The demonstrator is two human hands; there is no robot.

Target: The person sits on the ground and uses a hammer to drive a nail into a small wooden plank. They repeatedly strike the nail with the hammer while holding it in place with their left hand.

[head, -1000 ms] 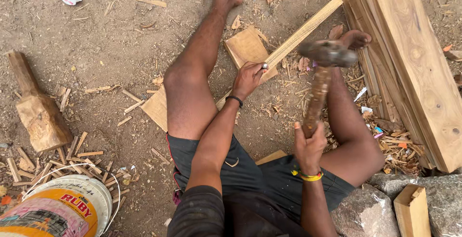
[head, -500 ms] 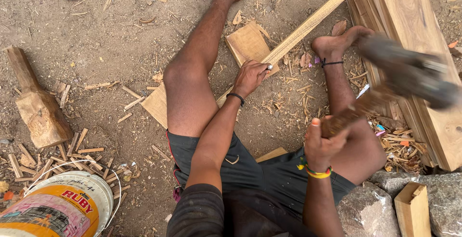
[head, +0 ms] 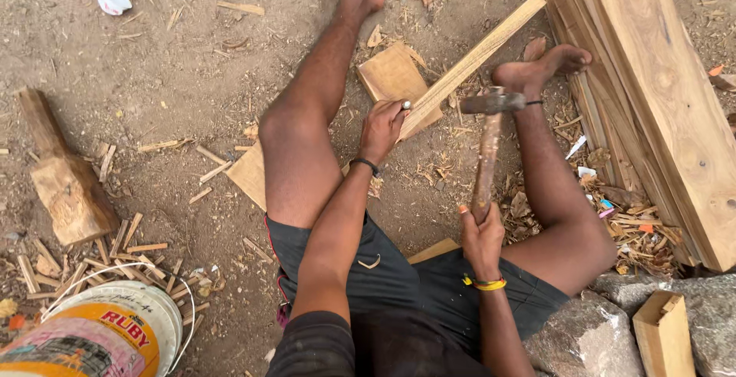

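I sit on the dirt with both legs spread. My left hand (head: 383, 127) grips a small metal chisel (head: 405, 105), its tip set against a long wooden strip (head: 475, 58) that lies across a square wooden block (head: 392, 76). My right hand (head: 482, 233) is closed around the wooden handle of a hammer (head: 487, 144), whose metal head (head: 492, 103) hangs to the right of the chisel, near my right foot (head: 544, 66).
Stacked wooden planks (head: 652, 78) lie along the right. A wooden mallet (head: 65, 178) lies at left, with several small wood sticks (head: 92, 258) and a plastic bucket (head: 100, 339) near it. Grey stones (head: 590, 335) and a small wooden box (head: 665, 335) sit at lower right.
The hammer swung out to the right and up half a second ago, then came back down toward the chisel. My left hand stayed on the chisel and strip.
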